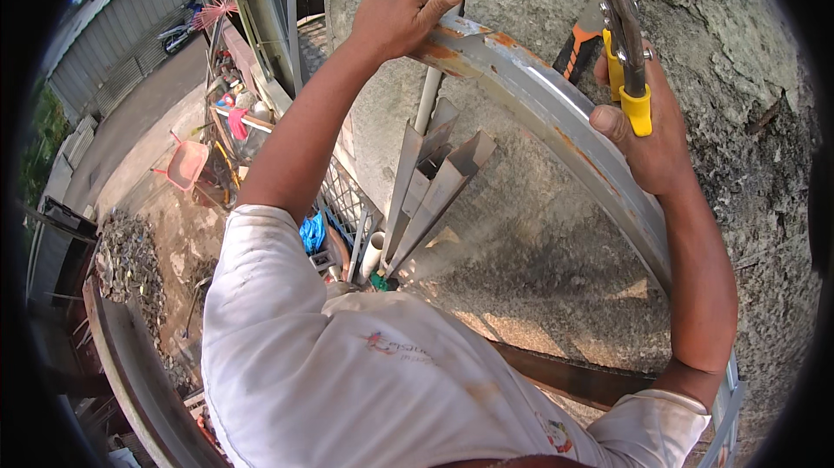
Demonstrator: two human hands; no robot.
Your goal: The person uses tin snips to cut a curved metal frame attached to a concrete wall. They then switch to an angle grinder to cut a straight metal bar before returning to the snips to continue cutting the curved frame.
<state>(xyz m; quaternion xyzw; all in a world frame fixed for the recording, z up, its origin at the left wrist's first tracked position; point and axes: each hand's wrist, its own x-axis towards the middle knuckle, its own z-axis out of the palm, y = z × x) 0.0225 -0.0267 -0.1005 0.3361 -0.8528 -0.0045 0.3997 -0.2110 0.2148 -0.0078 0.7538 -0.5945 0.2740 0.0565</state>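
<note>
Rusty galvanized steel fills our view: a long metal channel (pixel 556 120), spotted orange along its edges, curves from upper centre down toward the lower right, lying against a rough concrete wall (pixel 747 77). Our left hand (pixel 395 20) is clamped on the channel's upper end, thumb hooked over the torn rim and fingers wrapped behind it. Our right hand (pixel 647 125) sits farther down the same channel, closed on yellow-handled tin snips (pixel 627 42) whose grey blades point up and out of the top of the view; we cannot tell whether the blades are biting the metal. Just behind the snips an orange-and-black tool handle (pixel 575 46) rests against the wall. The two hands are well apart, both on the channel's outer side.

Below the left hand a white plastic pipe (pixel 434 77) runs down the wall, and several short angle-iron offcuts (pixel 434 185) lean together beside it. We wear a stained white shirt (pixel 347 364). Far beneath, at left, we see a pink wheelbarrow (pixel 187 164), a heap of rubble (pixel 130 259), a blue cloth (pixel 313 233) and a parked motorbike (pixel 178 33) by a corrugated fence (pixel 122 25).
</note>
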